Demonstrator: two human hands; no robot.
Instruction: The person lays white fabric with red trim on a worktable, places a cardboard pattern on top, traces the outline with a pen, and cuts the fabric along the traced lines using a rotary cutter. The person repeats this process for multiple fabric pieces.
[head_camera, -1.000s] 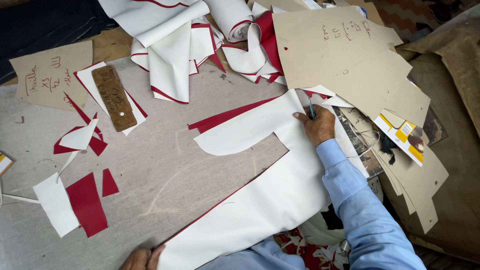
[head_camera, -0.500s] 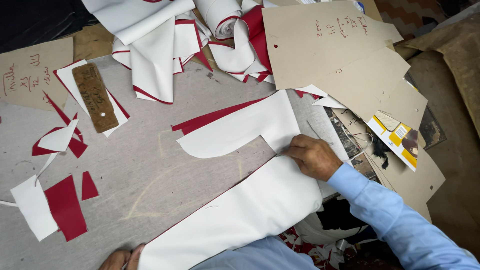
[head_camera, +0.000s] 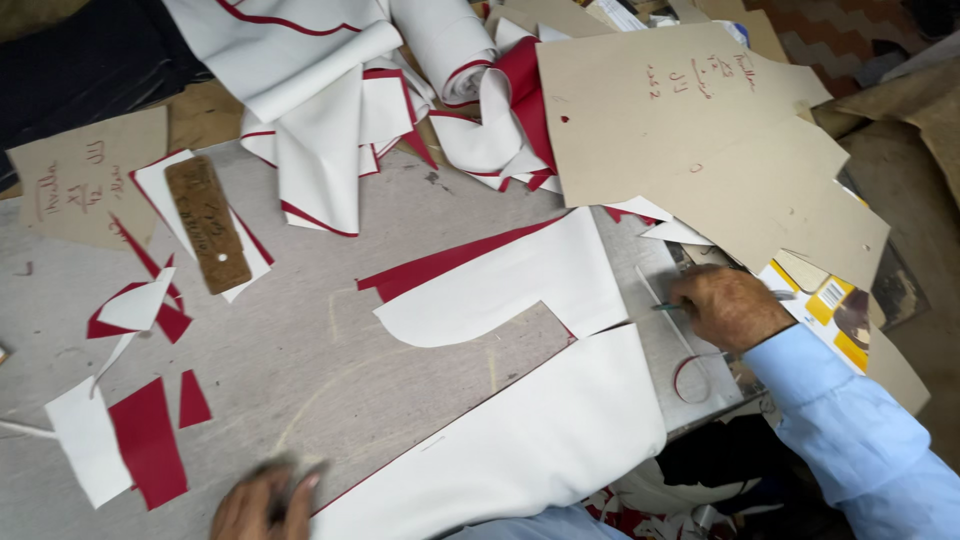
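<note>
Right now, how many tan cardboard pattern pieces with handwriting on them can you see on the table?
2. One small cardboard piece lies at the far left edge. One large cardboard piece lies at the upper right, beyond the right hand. More may be hidden under the white and red sheets.

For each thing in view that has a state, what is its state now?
right hand: closed around a thin tool, resting on the table
left hand: blurred, at the near edge; grip unclear
white sheet: flat, cut, with a notch
white and red rolls: curled, piled
cardboard patterns: flat, overlapping
red and white offcuts: loose, scattered
</note>
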